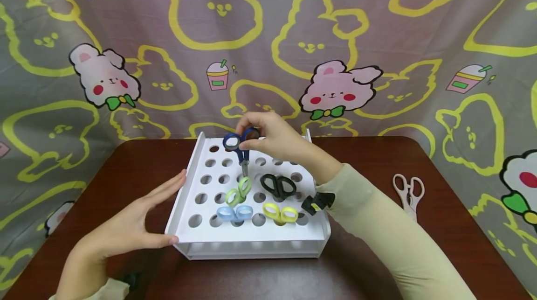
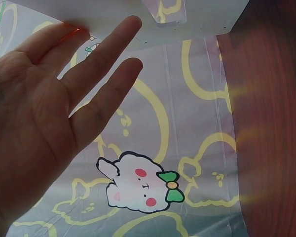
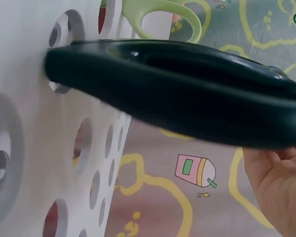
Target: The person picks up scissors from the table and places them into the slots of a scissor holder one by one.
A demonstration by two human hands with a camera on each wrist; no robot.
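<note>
My right hand (image 1: pixel 274 136) pinches dark blue scissors (image 1: pixel 242 155) by the handle loops, blades pointing down over the holed white rack (image 1: pixel 184 237). My left hand (image 1: pixel 119 227) rests against the rack's left side with fingers and thumb spread. Green scissors (image 1: pixel 238 191), light blue scissors (image 1: pixel 235 214), yellow scissors (image 1: pixel 280 216) and black scissors (image 1: pixel 277 189) stand in the holes, handles up. In the right wrist view the black scissors' handle (image 3: pixel 187 94) fills the foreground, hiding the held pair. The left wrist view shows the left hand (image 2: pixel 44 98) with straight fingers near the rack.
Pale pink scissors (image 1: pixel 409 197) lie on the dark brown table (image 1: pixel 369 164), right of the rack. A patterned curtain (image 1: pixel 268 24) hangs behind the table. The right forearm passes over the rack's right edge, with a black wrist mount (image 1: pixel 317 203) on it.
</note>
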